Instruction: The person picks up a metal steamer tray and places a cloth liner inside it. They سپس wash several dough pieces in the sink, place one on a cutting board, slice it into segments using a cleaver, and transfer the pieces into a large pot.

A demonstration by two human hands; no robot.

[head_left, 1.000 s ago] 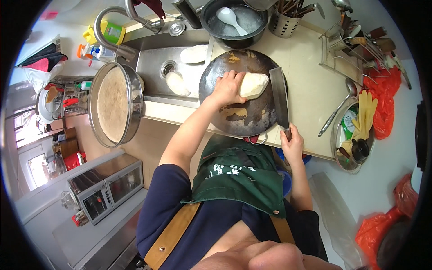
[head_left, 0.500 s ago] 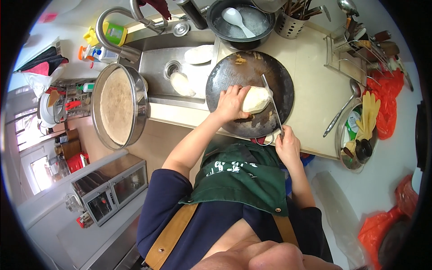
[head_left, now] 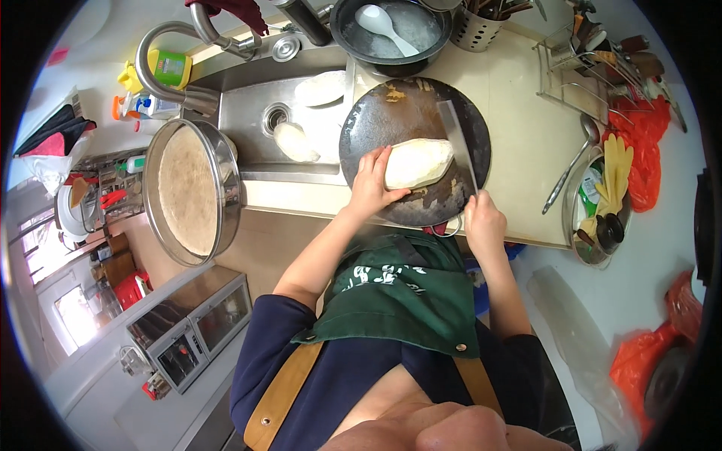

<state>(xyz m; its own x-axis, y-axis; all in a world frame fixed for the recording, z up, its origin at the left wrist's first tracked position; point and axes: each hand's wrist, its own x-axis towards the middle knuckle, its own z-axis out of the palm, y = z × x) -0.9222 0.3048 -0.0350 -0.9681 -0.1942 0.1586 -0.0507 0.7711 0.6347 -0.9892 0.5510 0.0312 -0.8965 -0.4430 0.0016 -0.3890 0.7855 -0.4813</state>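
A large peeled, pale cream tuber lies on a round dark cutting board with worn, stained patches. My left hand grips its left end, thumb toward the near side and fingers over the top. In my right hand is the handle of a kitchen knife, its broad blade pointing away from me. The blade stands just right of the tuber's right end; whether they touch, I cannot tell. Two similar pale tubers, one nearer the drain and one farther back, lie in the sink.
Behind the board stands a dark pot of cloudy liquid with a white spoon. A large round sieve rests left of the steel sink. To the right are a ladle, a wire rack and yellow gloves.
My left hand has shifted left along the tuber, and more of the tuber shows. The knife has come off the tuber's right end, its blade now tilted to show its broad side.
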